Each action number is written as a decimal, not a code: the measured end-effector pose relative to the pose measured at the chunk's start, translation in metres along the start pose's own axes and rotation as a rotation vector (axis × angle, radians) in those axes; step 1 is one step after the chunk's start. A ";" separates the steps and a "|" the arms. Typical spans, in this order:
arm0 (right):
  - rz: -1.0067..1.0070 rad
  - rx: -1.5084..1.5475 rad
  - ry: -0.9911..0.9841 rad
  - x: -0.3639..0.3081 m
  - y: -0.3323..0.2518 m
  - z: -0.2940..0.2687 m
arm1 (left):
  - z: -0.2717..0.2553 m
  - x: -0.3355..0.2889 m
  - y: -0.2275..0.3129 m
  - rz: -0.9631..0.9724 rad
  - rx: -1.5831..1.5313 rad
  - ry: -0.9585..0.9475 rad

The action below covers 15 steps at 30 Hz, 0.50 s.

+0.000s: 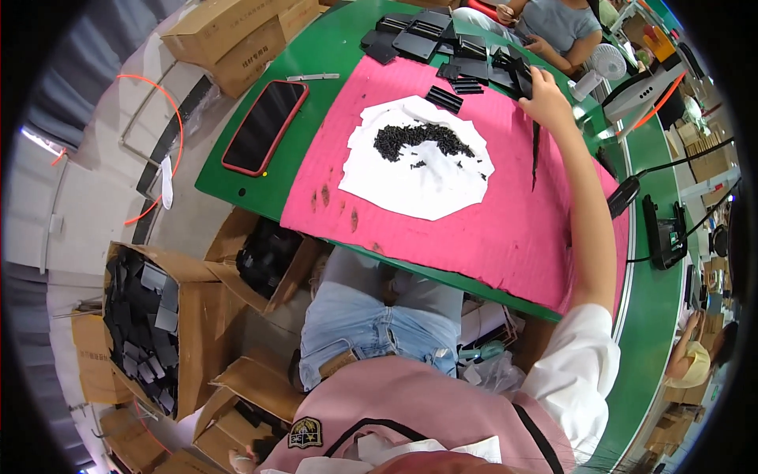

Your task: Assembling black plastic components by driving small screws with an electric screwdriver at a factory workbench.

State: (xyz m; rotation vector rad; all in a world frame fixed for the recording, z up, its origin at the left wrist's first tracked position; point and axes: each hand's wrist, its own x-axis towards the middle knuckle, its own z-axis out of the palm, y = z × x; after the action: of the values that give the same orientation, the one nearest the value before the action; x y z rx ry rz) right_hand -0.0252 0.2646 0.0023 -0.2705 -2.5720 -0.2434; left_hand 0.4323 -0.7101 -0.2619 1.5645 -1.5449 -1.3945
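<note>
The right hand (549,103) reaches to the far right of the work area, its fingers curled nearly closed, with a slim black tool (536,150) in the grip, pointed end hanging toward the near side. Its fingertips also meet a black piece (519,77) at the right end of the far row; how firmly they hold that piece I cannot tell. At the near left edge a small patch of skin shows beside a carton, too cut off to tell whether it is the left hand or what it has hold of. Left of the right hand lie small ribbed black parts (444,99), and beyond them a pile of flat black parts (422,35) stretches along the far edge of a pink mat (505,245). In the middle of the mat a white sheet (387,186) bears a scatter of tiny black pieces (410,141), thickest toward its far side. Further left, a phone (266,126) in a red case lies on the green table (217,178). A white fan (607,60) stands at the far right, near a seated co-worker (564,31). Below the table's left side, an open carton (201,324) holds many flat black and grey pieces (162,340).
</note>
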 end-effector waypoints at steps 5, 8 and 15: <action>0.132 -0.019 -0.134 0.007 -0.001 0.022 | 0.047 -0.010 -0.040 -0.006 -0.046 -0.143; 0.139 -0.088 0.017 -0.009 0.012 0.002 | 0.227 -0.108 0.098 0.051 -0.275 -0.247; -0.293 0.127 0.435 -0.051 -0.119 -0.100 | 0.416 -0.396 0.304 0.463 -0.187 -1.691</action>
State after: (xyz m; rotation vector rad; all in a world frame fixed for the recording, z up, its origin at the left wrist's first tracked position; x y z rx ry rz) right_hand 0.0378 0.1198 0.0448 0.1912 -2.1734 -0.2154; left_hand 0.0133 -0.2832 -0.0078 -0.5097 -2.1384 -2.5230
